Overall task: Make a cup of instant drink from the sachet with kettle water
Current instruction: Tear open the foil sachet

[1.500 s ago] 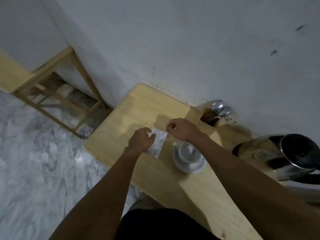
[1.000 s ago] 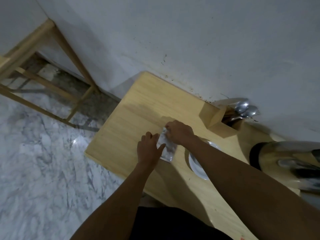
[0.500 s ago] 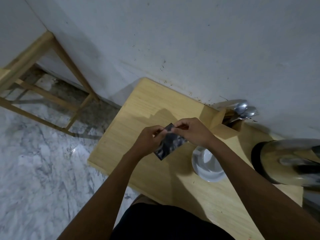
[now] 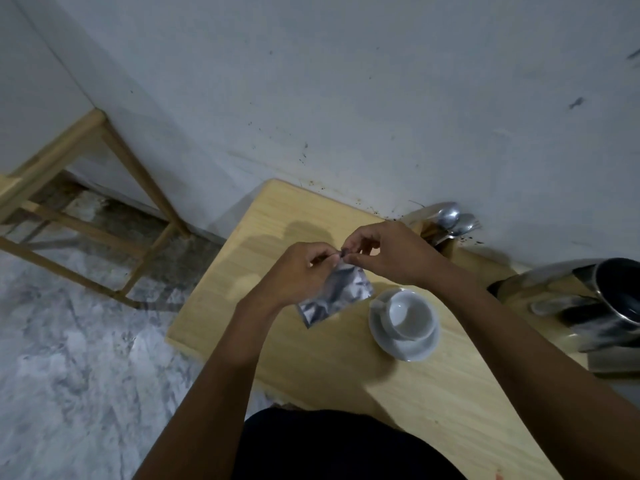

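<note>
Wooden table (image 4: 346, 375) bears a steel kettle (image 4: 606, 299) at right and a white cup (image 4: 412, 317) on a saucer (image 4: 408, 355). Left hand (image 4: 298, 271) and right hand (image 4: 391, 254) pinch the silver sachet (image 4: 337, 296) by its top, held above the table beside the cup.

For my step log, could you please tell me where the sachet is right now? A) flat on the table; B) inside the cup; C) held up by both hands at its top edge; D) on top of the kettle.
C: the left hand and the right hand both pinch the top edge of the sachet, which hangs above the table, apart from the cup.
</note>
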Tool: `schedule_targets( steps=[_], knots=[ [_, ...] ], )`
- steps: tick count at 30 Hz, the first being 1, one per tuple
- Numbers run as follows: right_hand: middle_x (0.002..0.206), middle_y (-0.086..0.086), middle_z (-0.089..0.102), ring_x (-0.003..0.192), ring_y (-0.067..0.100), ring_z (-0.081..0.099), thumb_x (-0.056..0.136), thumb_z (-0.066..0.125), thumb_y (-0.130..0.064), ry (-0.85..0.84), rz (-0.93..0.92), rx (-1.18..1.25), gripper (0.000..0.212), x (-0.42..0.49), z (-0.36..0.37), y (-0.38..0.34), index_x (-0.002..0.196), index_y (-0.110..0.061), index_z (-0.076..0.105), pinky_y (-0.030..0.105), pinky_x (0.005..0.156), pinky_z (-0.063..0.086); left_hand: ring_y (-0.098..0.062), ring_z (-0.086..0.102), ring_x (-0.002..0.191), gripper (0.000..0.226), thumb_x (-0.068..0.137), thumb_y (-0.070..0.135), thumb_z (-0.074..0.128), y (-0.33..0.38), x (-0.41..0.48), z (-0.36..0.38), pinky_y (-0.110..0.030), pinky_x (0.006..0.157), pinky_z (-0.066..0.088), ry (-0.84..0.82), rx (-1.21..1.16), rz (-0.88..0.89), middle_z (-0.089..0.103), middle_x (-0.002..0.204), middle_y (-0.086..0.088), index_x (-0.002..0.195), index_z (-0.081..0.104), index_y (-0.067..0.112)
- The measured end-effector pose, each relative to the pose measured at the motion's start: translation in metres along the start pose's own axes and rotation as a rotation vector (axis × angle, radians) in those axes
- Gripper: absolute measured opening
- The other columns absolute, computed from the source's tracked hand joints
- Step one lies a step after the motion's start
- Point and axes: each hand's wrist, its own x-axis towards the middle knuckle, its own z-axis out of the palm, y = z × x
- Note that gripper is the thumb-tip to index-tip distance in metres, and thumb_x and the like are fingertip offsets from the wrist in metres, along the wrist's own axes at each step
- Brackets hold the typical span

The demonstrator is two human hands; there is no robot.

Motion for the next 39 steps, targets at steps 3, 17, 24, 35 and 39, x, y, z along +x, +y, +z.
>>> schedule_targets(
  steps=[3, 17, 24, 35, 39],
  knots=[
    [0.079, -0.013, 0.072, 0.078, 0.003, 0.065, 0.085, 0.074, -0.030, 0.001, -0.020, -0.052, 0.003, -0.005, -0.006, -0.006, 0.088, -0.030, 0.074, 0.032, 0.076, 0.055, -0.008, 0.056, 0.073, 0.024, 0.095, 0.016, 0.051, 0.008, -0.004, -0.002, -0.022, 0.067, 0.043, -0.013, 0.027, 0.005, 0.068, 0.081, 0.001, 0.079, 0.065, 0.027],
    [0.081, -0.014, 0.067, 0.074, 0.002, 0.059, 0.090, 0.066, -0.040, -0.002, -0.063, -0.303, 0.011, -0.020, -0.023, -0.028, 0.092, -0.031, 0.073, 0.027, 0.065, 0.046, -0.013, 0.056, 0.071, 0.020, 0.097, 0.025, 0.045, 0.030, -0.020, 0.007, -0.035, 0.068, 0.048, 0.089, 0.162, 0.059, 0.063, 0.077, 0.002, 0.084, 0.060, 0.028],
    [0.081, -0.011, 0.065, 0.077, 0.008, 0.056, 0.089, 0.065, -0.025, 0.109, -0.197, -0.330, 0.010, -0.027, -0.021, -0.025, 0.089, -0.028, 0.075, 0.030, 0.067, 0.045, -0.007, 0.049, 0.060, 0.020, 0.096, 0.014, 0.049, 0.039, -0.022, 0.012, -0.013, 0.057, 0.040, 0.128, -0.113, 0.017, 0.058, 0.070, -0.015, 0.085, 0.064, 0.005],
    [0.079, -0.009, 0.072, 0.075, 0.009, 0.063, 0.087, 0.071, -0.025, 0.249, -0.294, -0.296, 0.006, -0.033, -0.006, -0.017, 0.087, -0.021, 0.075, 0.033, 0.070, 0.052, 0.007, 0.050, 0.057, 0.021, 0.096, 0.018, 0.050, 0.039, -0.024, 0.016, -0.008, 0.056, 0.038, 0.155, -0.148, -0.041, 0.060, 0.066, 0.014, 0.087, 0.066, 0.009],
    [0.083, -0.009, 0.073, 0.079, 0.005, 0.065, 0.086, 0.074, -0.028, 0.178, -0.074, -0.031, 0.013, -0.029, -0.012, -0.022, 0.097, -0.023, 0.074, 0.026, 0.076, 0.054, -0.002, 0.041, 0.054, 0.026, 0.097, 0.023, 0.046, 0.043, -0.024, 0.007, -0.017, 0.054, 0.034, 0.083, -0.047, -0.048, 0.049, 0.058, 0.012, 0.078, 0.063, 0.022]
  ],
)
